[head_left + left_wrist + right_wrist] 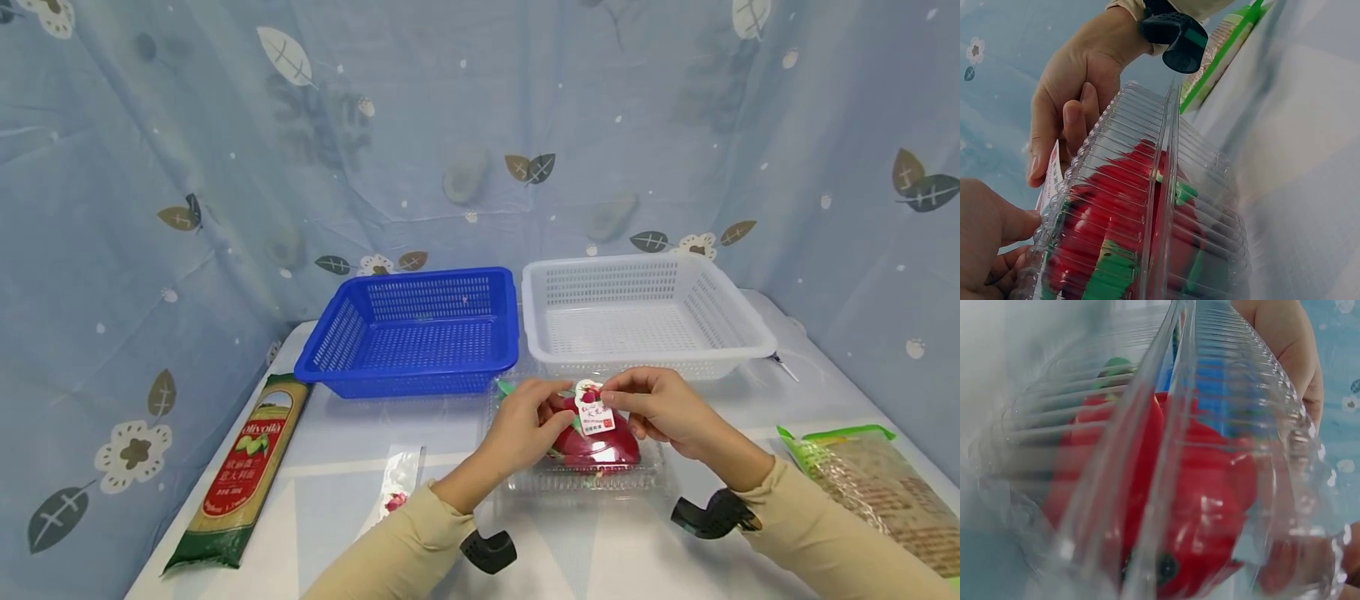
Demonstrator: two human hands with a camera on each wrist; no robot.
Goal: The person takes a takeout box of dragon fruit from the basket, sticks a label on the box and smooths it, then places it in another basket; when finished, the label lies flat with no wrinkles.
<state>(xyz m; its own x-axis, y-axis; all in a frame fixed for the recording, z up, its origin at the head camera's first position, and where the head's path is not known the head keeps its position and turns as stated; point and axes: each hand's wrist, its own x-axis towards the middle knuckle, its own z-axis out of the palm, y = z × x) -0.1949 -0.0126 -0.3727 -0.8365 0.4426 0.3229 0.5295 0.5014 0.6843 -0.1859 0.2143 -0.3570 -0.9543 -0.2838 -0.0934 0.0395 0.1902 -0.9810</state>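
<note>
A clear plastic clamshell box (pixel 536 479) sits on the table with a glossy red dragon fruit (pixel 600 450) with green tips inside. A white sticker label (pixel 597 418), printed with a dragon fruit and red and black characters, is at the top of the lid. With thumb and index finger, my right hand (pixel 667 408) pinches the label's upper right edge. My left hand (pixel 525 425) rests on the lid at the label's left side, fingertips touching near its edge. In the right wrist view the box (pixel 1166 456) is blurred and the label is hidden.
Behind the box stand a blue basket (pixel 427 385) and a white basket (pixel 637 360). A spaghetti pack (pixel 243 467) lies at the left, a green-edged bag (pixel 885 483) at the right. A sticker strip (pixel 401 475) lies near the left forearm; a thin pen-like object (pixel 784 367) is beside the white basket.
</note>
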